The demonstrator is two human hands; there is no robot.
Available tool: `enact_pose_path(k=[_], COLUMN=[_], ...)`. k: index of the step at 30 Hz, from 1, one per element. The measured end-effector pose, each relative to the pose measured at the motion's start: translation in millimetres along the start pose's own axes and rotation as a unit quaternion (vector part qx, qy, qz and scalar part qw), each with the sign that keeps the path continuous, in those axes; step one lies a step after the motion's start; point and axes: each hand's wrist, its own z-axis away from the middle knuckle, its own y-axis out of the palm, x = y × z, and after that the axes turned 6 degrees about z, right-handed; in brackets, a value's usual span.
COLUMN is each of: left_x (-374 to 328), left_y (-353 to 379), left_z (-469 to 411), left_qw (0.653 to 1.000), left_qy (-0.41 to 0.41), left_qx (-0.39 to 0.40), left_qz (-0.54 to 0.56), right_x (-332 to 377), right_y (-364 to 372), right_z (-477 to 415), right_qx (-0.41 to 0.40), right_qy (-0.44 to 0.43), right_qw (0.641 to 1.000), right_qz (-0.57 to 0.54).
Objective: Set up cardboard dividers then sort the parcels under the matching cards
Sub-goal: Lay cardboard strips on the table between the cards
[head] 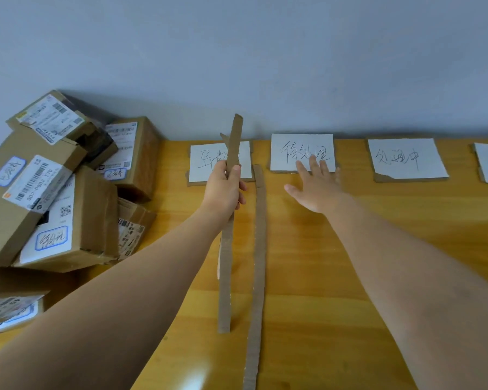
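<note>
Two cardboard dividers show near the first card point(206, 167). The flat strip point(259, 249) lies on the wooden table point(364, 277), running from between that card and the second card point(302, 150) toward the camera. Just left of it is the held strip point(226, 263), clamped by the curled fingers and thumb of the left hand point(226, 190), its far end raised across the first card. The right hand point(316, 187) is spread, straight fingertips on the second card's lower edge. The parcels point(48, 178) are heaped at the table's left end against the wall
</note>
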Motion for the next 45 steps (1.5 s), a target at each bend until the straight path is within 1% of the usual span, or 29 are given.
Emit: enact_pose_path(k=[4, 9, 11, 12, 13, 14, 15, 16, 17, 18, 20, 22, 24, 25, 27, 29, 32, 34, 36, 40, 43, 45], left_x=[2, 0, -3, -4, -6, -8, -10, -14, -18, -22, -34, -47, -62, -69, -82, -91, -95, -94, -92, -90, -89, -89], left_y=[6, 11, 12, 11, 9, 7, 4, 1, -3, -6, -14, -22, -29, -31, -33, -31, -23, -16, -9, 5, 26, 44], left_z=[-5, -3, -2, 0, 1, 2, 4, 7, 11, 15, 24, 34, 46, 53, 68, 82, 106, 120, 133, 151, 158, 158], left_qw=[1.0, 1.0, 1.0, 0.999, 0.999, 0.999, 0.999, 0.999, 0.999, 0.998, 0.994, 0.991, 0.989, 0.987, 0.982, 0.975, 0.965, 0.956, 0.953, 0.966, 0.968, 0.973], left_qy=[-0.009, -0.002, -0.007, -0.011, -0.012, -0.009, -0.003, 0.006, 0.014, 0.019, 0.026, 0.05, 0.07, 0.074, 0.068, 0.066, 0.066, 0.064, 0.071, 0.112, 0.121, 0.127], left_qx=[-0.005, -0.008, -0.016, -0.022, -0.027, -0.031, -0.035, -0.038, -0.042, -0.044, -0.036, -0.03, -0.013, 0.004, 0.047, 0.084, 0.126, 0.158, 0.179, 0.151, 0.134, 0.097], left_qz=[-0.007, 0.0, 0.018, 0.029, 0.037, 0.037, 0.031, 0.026, 0.028, 0.042, 0.1, 0.122, 0.127, 0.14, 0.171, 0.194, 0.221, 0.239, 0.232, 0.178, 0.172, 0.165], right_x=[-18, -31, -31, -29, -23, -15, -3, 10, 24, 37, 58, 71, 78, 79, 80, 80, 75, 68, 57, 29, 2, -22], right_y=[11, 25, 24, 21, 15, 7, -4, -16, -29, -40, -59, -72, -82, -87, -93, -97, -99, -98, -95, -86, -81, -77], right_z=[0, 12, 17, 21, 25, 30, 38, 46, 54, 62, 78, 93, 110, 119, 138, 157, 185, 202, 215, 234, 241, 242], right_qx=[0.033, 0.027, 0.002, -0.03, -0.065, -0.087, -0.086, -0.069, -0.052, -0.042, -0.017, 0.013, 0.019, 0.015, -0.002, -0.044, -0.107, -0.132, -0.142, -0.121, -0.102, -0.105], right_qy=[-0.004, -0.002, -0.004, -0.015, -0.034, -0.053, -0.068, -0.08, -0.093, -0.1, -0.104, -0.102, -0.096, -0.092, -0.092, -0.103, -0.098, -0.093, -0.091, -0.086, -0.093, -0.074], right_qw=[0.999, 1.0, 1.0, 0.999, 0.996, 0.985, 0.962, 0.927, 0.893, 0.864, 0.808, 0.761, 0.733, 0.726, 0.724, 0.73, 0.719, 0.721, 0.728, 0.74, 0.736, 0.726], right_qz=[0.005, -0.005, -0.001, -0.016, -0.056, -0.142, -0.252, -0.359, -0.438, -0.492, -0.58, -0.641, -0.673, -0.682, -0.683, -0.674, -0.68, -0.674, -0.664, -0.656, -0.662, -0.676])
